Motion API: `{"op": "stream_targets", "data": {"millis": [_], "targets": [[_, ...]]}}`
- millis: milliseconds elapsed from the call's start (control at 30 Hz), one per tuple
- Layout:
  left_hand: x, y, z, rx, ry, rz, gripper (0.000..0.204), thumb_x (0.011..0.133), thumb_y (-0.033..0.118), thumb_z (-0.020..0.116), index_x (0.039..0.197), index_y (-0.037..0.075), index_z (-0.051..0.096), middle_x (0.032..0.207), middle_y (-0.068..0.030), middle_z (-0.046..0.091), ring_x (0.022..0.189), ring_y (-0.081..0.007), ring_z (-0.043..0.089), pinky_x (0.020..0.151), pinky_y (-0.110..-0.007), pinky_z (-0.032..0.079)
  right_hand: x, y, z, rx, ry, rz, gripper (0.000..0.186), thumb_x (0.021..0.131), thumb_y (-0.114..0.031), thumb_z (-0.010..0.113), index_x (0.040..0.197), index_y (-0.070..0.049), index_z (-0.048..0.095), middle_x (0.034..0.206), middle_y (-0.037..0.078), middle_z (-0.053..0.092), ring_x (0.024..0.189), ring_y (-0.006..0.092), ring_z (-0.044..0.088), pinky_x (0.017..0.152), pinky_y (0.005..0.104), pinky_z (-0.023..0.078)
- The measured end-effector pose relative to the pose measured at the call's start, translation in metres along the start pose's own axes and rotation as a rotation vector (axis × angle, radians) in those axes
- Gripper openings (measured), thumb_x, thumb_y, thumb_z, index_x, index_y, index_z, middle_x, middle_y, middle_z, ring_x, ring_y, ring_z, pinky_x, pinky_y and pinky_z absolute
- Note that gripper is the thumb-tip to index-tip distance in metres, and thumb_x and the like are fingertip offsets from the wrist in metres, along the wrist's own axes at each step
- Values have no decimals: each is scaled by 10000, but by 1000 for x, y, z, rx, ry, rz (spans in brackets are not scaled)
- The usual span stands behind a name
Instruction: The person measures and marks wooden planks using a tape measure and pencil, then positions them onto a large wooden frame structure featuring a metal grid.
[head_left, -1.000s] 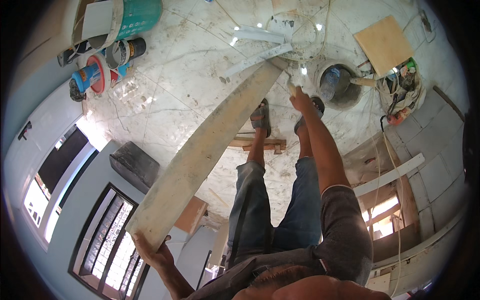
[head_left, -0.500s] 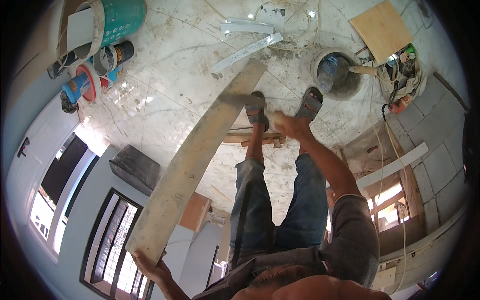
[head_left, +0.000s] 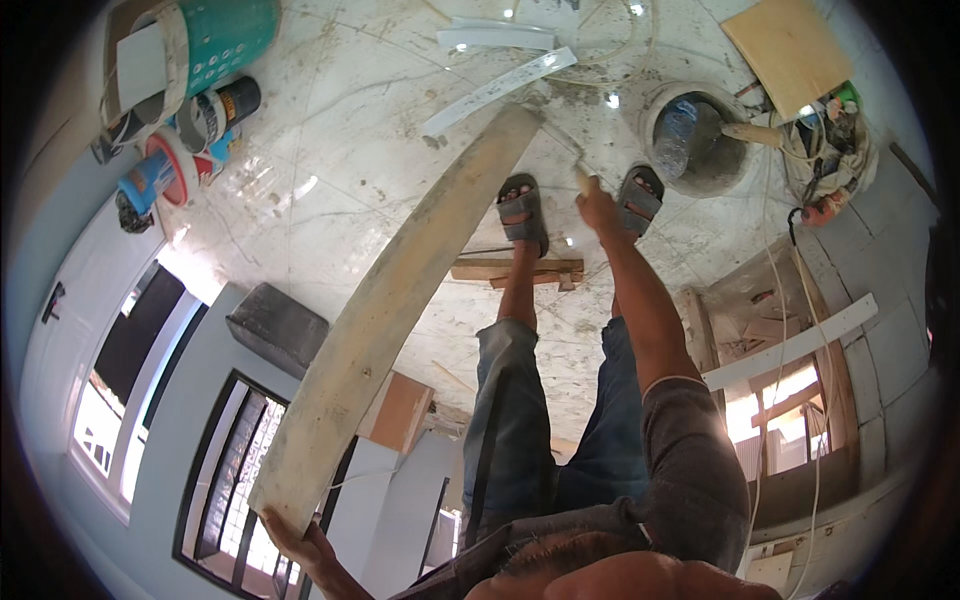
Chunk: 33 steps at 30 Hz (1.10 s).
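A long, pale, mottled board [head_left: 390, 305] runs diagonally from bottom left up toward the middle of the floor. My left hand [head_left: 298, 540] is closed round its lower end. My right hand [head_left: 597, 205] grips the light handle [head_left: 584, 181] of a thin-shanked tool like a small roller, whose head is near the board's upper end, hard to make out. My sandaled feet [head_left: 520, 212] stand just right of the board, with some wooden offcuts [head_left: 515, 270] between them and me.
Pale strips [head_left: 495, 90] lie at the top. A round bucket [head_left: 698, 140], plywood [head_left: 785, 55], a bag of tools [head_left: 830, 170] and hanging cords [head_left: 790, 330] are right. Several buckets [head_left: 225, 45], a door [head_left: 110, 250] and a dark block [head_left: 275, 330] are left.
The tool in my right hand swung down across the board half a second ago and is now back up near its top end. The board's upper end sits slightly further left than at first.
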<state>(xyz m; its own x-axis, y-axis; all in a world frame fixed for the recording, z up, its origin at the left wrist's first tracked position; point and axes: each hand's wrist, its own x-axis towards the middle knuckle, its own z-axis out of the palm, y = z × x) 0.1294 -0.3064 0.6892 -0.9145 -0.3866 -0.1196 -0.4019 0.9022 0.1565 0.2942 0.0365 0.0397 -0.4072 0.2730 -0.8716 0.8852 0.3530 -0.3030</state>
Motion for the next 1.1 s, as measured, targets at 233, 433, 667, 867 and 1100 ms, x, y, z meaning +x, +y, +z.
{"op": "stream_targets", "data": {"millis": [233, 433, 667, 867, 1100], "targets": [[-6, 76, 29, -453, 20, -399, 494, 884, 395, 556, 1176, -1, 504, 1006, -111, 546, 834, -200, 544, 565, -294, 408, -156, -40, 1, 273, -65, -672, 527, 879, -191, 551, 1350, -63, 353, 1042, 209, 631, 957, 342, 637, 789, 407, 522], [-2, 77, 22, -591, -94, -446, 335, 904, 279, 539, 1106, 15, 502, 975, -111, 586, 815, -216, 589, 605, -318, 471, -174, -76, -27, 184, -23, -525, 398, 860, -226, 528, 1250, -197, 458, 903, 268, 624, 823, 386, 652, 681, 464, 523], [21, 86, 26, -993, -169, -548, 361, 919, 194, 457, 1240, 37, 404, 1105, -167, 543, 890, -311, 605, 598, -347, 545, -239, -128, -75, 83, -137, -628, 419, 830, -207, 555, 1245, -173, 499, 1090, 287, 549, 830, 480, 614, 723, 508, 506], [13, 93, 25, -958, -200, -367, 452, 921, 202, 430, 1332, 37, 341, 1156, -204, 524, 907, -343, 607, 603, -367, 563, -184, -74, -96, 9, -148, -387, 446, 809, -171, 577, 1220, -69, 434, 969, 234, 646, 806, 406, 648, 681, 491, 508], [19, 87, 31, -1172, -124, -657, 378, 925, 160, 372, 1270, 6, 350, 1152, -245, 493, 993, -416, 577, 688, -404, 594, -261, -125, -73, 270, -255, -861, 504, 826, -214, 596, 1296, -135, 429, 1030, 220, 608, 906, 396, 621, 755, 490, 499]]}}
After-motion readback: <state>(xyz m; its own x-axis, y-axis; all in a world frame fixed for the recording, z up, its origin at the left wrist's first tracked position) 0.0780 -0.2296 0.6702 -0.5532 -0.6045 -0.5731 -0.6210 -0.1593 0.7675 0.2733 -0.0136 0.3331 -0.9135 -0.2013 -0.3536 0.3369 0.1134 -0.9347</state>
